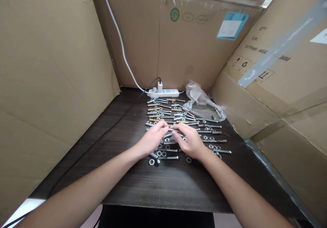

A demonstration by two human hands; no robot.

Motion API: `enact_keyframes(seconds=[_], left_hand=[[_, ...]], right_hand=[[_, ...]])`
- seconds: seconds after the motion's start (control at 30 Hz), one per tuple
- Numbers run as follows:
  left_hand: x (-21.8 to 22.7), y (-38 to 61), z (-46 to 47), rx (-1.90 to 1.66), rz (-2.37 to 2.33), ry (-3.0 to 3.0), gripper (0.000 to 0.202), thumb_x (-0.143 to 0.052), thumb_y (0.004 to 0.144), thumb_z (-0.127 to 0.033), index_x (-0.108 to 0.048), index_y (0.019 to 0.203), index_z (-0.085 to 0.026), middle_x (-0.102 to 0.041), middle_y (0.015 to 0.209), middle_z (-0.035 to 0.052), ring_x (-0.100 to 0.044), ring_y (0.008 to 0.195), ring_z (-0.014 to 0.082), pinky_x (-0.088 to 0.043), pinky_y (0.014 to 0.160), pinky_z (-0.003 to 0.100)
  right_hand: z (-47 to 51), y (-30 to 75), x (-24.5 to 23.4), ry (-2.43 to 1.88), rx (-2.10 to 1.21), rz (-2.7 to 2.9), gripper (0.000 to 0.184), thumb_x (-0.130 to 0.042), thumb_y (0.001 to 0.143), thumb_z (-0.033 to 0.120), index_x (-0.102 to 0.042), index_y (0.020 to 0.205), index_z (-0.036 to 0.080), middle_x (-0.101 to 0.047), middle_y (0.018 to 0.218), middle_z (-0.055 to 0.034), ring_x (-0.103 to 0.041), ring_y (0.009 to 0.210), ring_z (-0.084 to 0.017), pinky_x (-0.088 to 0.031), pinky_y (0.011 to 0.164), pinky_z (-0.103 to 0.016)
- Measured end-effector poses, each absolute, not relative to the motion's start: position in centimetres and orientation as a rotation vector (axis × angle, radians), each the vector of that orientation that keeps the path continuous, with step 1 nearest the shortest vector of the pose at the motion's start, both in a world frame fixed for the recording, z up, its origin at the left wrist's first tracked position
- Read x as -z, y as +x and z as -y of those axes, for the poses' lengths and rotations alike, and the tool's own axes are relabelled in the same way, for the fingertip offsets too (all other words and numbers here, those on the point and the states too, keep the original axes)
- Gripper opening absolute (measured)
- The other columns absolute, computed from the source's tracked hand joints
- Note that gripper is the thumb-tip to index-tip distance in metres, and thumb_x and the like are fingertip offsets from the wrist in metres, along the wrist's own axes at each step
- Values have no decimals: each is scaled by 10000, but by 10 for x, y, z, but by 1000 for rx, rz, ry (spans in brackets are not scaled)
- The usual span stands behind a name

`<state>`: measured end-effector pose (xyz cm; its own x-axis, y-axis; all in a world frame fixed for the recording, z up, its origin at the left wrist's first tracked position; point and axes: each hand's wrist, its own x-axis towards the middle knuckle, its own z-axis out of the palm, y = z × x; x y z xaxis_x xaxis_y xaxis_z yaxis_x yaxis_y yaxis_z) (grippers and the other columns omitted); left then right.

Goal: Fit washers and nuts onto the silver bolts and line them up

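Note:
My left hand [154, 138] and my right hand [189, 140] meet over the middle of the laid-out hardware, fingertips nearly touching. On the left, thumb and forefinger are pinched together. The right thumb and forefinger also close toward the same spot. A small shiny metal piece shows between the fingertips, too small to name. Around and beneath the hands lie rows of bolts [169, 158], metal sleeves and washers [151, 162], some silver and some brass-coloured. Part of the rows is hidden under my hands. Another washer [188, 160] lies just below my right hand.
A white power strip [167, 93] with a plugged-in adapter stands behind the rows. Right of it lies a clear plastic bag [198, 96]. A black cable [102, 134] crosses the dark table [163, 185] on the left. Cardboard walls [135, 37] enclose the back and both sides.

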<state>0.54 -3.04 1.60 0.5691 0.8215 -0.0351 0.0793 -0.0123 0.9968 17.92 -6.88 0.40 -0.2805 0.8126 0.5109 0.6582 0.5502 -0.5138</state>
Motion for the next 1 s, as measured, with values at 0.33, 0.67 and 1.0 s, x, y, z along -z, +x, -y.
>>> enact_keyframes(seconds=[0.33,0.67,1.0], left_hand=[[-11,5,25,-737,-841,1612,175,-501,857,-313,-451,766,-172,-403,685,-46,-345,627,94,-299,585,192],[-12,6,26,-660,-783,1681,165,-512,845,-306,-543,790,-153,-527,757,-11,-457,715,119,-348,658,216],[-18,2,23,-780,-877,1749,190,-512,838,-335,-507,750,-166,-459,651,-39,-402,610,103,-317,588,206]], right_hand=[[68,178,-2,-1239,-251,2058,201,-471,928,285,-615,1038,201,-686,1004,-62,-637,906,-164,-486,799,-273],[69,179,1,-1240,-236,2085,248,-525,873,223,-614,1104,243,-692,1076,-26,-649,944,-155,-481,804,-253],[82,194,-38,-1692,-106,2050,140,-545,781,270,-581,905,217,-551,545,57,-512,477,-121,-337,538,-228]])
